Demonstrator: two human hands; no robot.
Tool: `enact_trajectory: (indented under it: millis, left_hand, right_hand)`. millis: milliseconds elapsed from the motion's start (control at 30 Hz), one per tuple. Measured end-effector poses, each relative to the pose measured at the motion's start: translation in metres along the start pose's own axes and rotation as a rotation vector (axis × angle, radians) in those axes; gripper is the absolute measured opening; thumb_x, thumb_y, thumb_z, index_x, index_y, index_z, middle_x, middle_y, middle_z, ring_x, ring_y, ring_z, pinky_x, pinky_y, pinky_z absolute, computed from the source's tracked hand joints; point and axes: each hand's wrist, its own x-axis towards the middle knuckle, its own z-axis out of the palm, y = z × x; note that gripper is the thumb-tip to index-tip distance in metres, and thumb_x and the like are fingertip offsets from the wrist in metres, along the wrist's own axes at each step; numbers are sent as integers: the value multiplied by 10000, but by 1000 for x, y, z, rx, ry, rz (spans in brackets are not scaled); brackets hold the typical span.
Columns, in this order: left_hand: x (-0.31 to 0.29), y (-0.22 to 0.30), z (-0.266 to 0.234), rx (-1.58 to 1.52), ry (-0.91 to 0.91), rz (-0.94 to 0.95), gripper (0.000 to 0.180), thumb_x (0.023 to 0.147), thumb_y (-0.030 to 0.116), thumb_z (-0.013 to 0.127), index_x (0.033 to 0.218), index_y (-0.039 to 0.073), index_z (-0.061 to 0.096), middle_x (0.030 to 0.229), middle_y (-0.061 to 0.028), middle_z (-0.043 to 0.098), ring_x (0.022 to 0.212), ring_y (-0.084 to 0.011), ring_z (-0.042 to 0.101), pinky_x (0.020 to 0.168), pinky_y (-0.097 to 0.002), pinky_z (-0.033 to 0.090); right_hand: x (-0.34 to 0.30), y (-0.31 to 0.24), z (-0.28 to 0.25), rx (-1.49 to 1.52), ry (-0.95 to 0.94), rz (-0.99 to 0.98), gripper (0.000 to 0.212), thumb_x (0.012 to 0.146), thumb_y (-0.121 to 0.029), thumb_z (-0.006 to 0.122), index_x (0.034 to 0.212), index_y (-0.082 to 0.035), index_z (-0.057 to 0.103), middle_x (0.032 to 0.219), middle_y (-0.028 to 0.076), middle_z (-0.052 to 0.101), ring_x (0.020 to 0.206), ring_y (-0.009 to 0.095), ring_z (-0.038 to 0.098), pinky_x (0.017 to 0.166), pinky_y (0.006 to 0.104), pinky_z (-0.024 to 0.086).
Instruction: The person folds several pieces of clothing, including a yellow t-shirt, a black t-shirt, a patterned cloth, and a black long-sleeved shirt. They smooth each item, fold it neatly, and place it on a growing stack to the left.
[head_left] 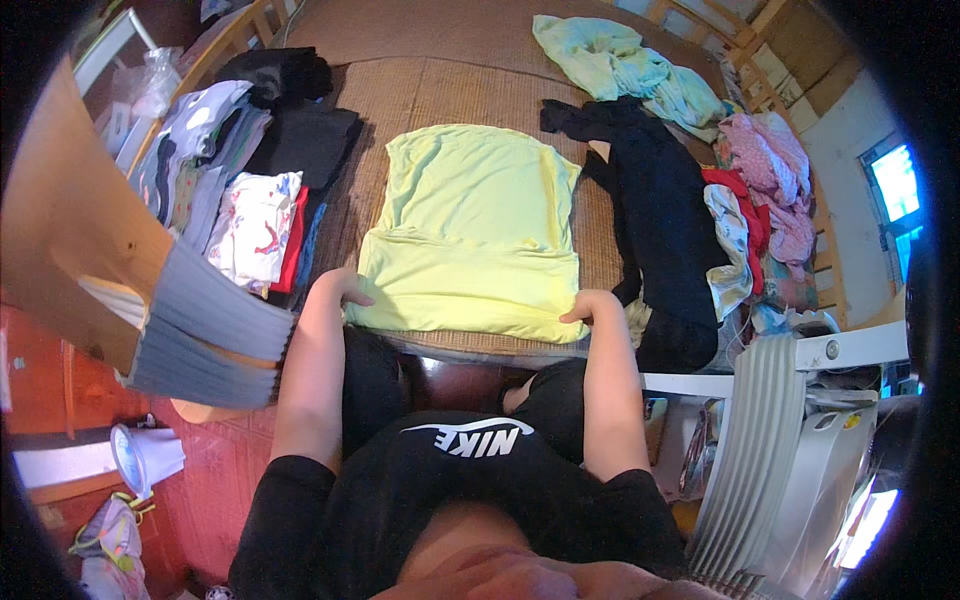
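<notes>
A pale yellow garment (478,200), shirt-like, lies spread on the woven mat in front of me. Its near part is folded over, making a band along the lower half, and no sleeves show. At its near left corner my left hand (346,288) grips the edge, thumb on top and the other fingers mostly hidden. The near right corner is pinched by my right hand (595,305), whose fingertips partly disappear at the cloth. Both forearms reach up on either side of my black shirt.
Folded clothes (215,150) and a white patterned garment (255,225) are stacked at the left. Black clothing (665,230) lies along the right, beside pink cloth (765,170) and a green-yellow cloth (620,60). A woven mat (440,85) covers the bed. A white lampshade-like object (150,460) stands lower left.
</notes>
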Motion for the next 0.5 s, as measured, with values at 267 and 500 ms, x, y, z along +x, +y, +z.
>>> enact_trajectory:
  millis: [267,500]
  left_hand:
    - [67,23,-35,-255,772,24,554,702,441,655,953,-43,556,928,-221,608,884,-340,591,756,-392,465]
    - [143,115,-100,-485,934,-136,562,637,357,742,968,-43,526,967,-227,592,890,-342,584,770,-392,455]
  right_hand:
    - [35,-13,-36,381,834,138,543,740,-476,597,947,26,617,961,228,600,879,343,588,748,402,465]
    - [141,-1,-107,617,985,49,477,720,-434,620,754,42,632,784,239,612,782,382,600,721,421,472]
